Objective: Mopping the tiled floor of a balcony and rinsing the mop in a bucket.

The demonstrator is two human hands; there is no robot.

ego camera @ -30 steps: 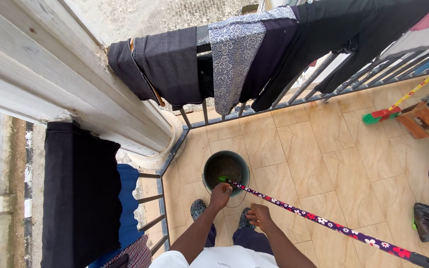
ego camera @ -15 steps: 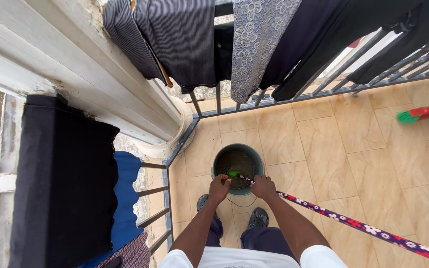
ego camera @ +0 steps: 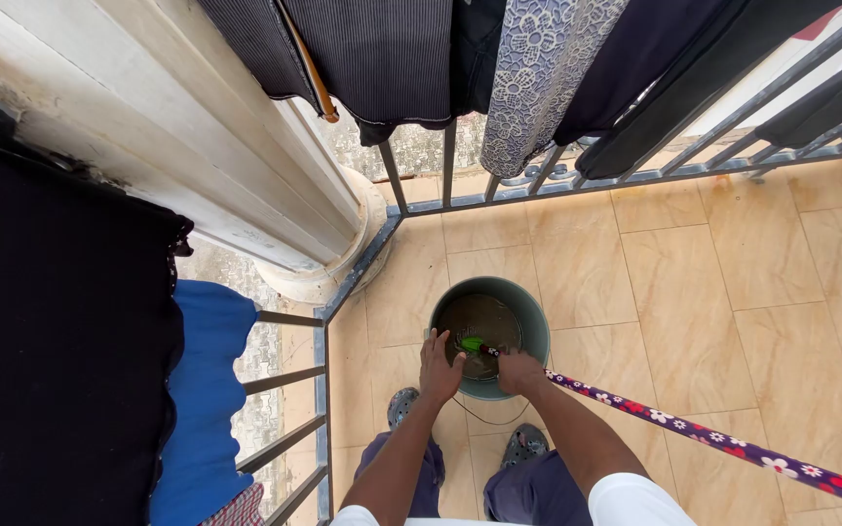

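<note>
Over the bucket [ego camera: 536, 317] by the railing corner, I'm gripping the flowery mop handle [ego camera: 694, 435] with my right hand [ego camera: 518, 371], while my left hand [ego camera: 440, 366] is resting open-fingered on the rim.

Round grey bucket [ego camera: 535, 326] sits upright on the tan tile floor near the railing corner, with dark murky water inside. The mop stick [ego camera: 713, 443], purple with a flower print, slants down into it, green end [ego camera: 471, 344] just over the water.
</note>
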